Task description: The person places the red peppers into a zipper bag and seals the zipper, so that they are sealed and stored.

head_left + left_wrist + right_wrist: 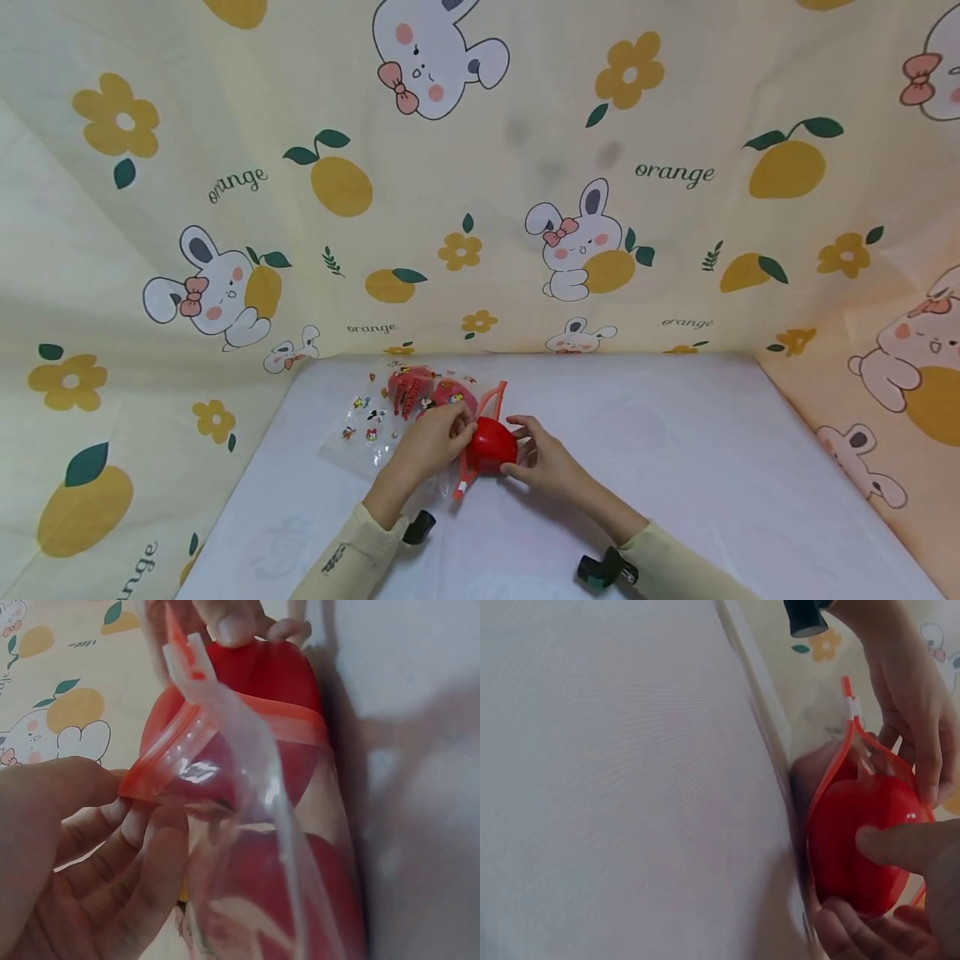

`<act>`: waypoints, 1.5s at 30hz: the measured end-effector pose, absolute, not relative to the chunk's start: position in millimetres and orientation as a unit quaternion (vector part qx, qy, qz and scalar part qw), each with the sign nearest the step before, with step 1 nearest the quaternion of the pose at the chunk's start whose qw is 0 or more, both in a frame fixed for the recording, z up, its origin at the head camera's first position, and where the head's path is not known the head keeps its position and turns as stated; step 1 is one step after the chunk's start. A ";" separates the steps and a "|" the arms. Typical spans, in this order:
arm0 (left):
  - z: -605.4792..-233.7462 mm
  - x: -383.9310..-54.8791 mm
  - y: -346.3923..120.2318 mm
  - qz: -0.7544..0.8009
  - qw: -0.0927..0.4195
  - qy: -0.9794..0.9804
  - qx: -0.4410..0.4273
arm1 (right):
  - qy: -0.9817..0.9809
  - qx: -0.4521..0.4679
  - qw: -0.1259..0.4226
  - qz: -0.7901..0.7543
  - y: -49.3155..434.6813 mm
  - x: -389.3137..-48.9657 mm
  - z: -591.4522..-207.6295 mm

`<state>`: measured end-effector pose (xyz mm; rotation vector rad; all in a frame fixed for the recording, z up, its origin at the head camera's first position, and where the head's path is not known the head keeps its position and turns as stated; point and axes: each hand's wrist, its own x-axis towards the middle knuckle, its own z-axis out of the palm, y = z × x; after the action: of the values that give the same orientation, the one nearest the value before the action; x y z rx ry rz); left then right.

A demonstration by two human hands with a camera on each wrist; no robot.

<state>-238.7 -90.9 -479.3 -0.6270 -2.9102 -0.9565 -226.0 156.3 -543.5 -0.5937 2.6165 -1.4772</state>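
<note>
Red lobed piece point(496, 447) sits right in the clear bag's point(375, 435) orange mouth point(289, 726), between both hands!
Right hand point(550, 458) has it pinched, thumb on its face, fingers beneath, and is the nearer of the two; left hand point(433, 442) pinches the orange mouth's edge just beside it. The bag's body stretches away leftward, opposite the right hand; the piece's long axis is hard to call.
</note>
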 end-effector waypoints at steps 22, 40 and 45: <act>-478.8 -240.0 -90.7 -0.301 0.028 -0.930 -0.208 | 0.835 -0.207 0.019 -0.509 142.1 -228.1 -546.9; -477.5 -240.3 -87.7 -0.292 0.017 -0.936 -0.197 | 0.786 -0.225 0.041 -0.575 130.9 -240.4 -557.2; -478.0 -241.1 -86.9 -0.293 0.014 -0.936 -0.195 | 0.787 -0.221 0.038 -0.575 126.2 -241.8 -559.0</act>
<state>-241.1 -86.9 -478.0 -0.6076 -2.9143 -0.9129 -241.8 126.2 -559.0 -0.6780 2.4142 -1.7625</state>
